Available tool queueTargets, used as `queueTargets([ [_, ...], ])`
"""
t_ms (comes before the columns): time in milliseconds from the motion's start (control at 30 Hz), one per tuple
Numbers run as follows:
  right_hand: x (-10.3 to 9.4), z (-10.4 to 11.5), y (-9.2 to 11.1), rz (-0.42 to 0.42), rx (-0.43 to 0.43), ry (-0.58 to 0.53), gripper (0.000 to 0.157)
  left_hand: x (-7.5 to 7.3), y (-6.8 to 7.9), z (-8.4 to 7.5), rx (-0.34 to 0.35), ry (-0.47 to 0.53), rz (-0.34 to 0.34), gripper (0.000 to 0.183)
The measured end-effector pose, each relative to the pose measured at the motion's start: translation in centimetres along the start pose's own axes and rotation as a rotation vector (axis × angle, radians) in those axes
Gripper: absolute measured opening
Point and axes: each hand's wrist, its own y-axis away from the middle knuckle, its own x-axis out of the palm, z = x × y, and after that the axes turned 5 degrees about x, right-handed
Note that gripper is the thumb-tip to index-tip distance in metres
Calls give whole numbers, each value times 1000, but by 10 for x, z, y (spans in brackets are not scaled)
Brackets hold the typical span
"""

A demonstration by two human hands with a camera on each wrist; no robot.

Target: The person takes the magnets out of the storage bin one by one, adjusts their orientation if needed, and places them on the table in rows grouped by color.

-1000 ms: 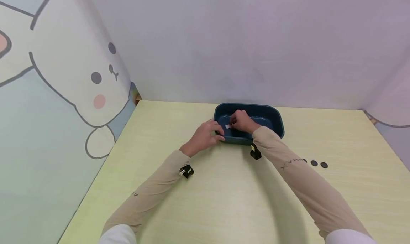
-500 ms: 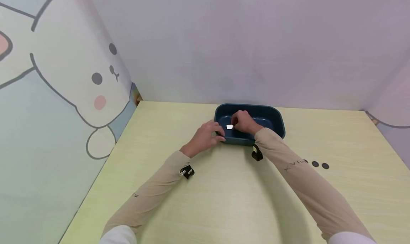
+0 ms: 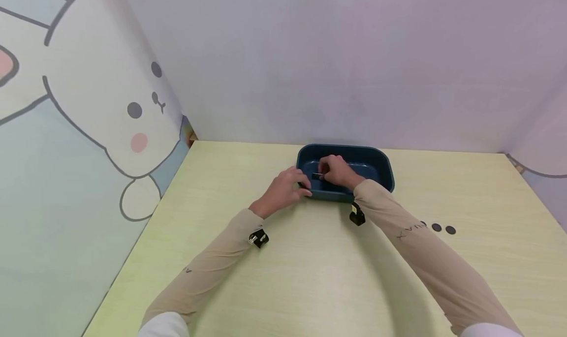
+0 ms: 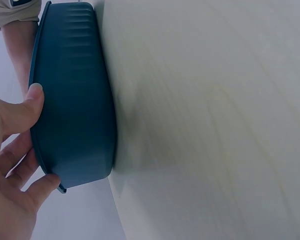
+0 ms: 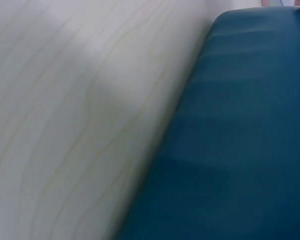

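A dark blue rectangular tub (image 3: 331, 195) with rounded corners stands near the table's back edge. My left hand (image 3: 283, 187) grips its near left corner, and in the left wrist view thumb and fingers curl over the rim of the tub (image 4: 75, 95). Inside the tub, toward its left end, my right hand (image 3: 336, 171) pinches a small flat rectangular piece (image 3: 316, 176), which looks dark now; its kind is too small to tell. The right wrist view holds only the tub's outer wall (image 5: 240, 125) and tabletop, so the right fingers are hidden there.
Small dark discs (image 3: 436, 227) lie in a row on the pale wood table (image 3: 301, 278), right of the tub and partly behind the right sleeve (image 3: 421, 243). A pale wall (image 3: 336, 81) rises behind the table, and a rabbit-print panel (image 3: 106, 106) stands at left.
The small piece in my right hand has turned from a bright face to a dark, thin look. The left hand keeps its hold on the tub, which has stayed in place.
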Motion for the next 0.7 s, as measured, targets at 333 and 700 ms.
queueTargets([
  [333, -3, -2, 6, -88, 0, -70, 3, -1, 1, -1, 2, -1, -6, 7],
  [700, -7, -4, 17, -95, 90, -137, 9, 1, 0, 0, 6, 13, 1, 5],
])
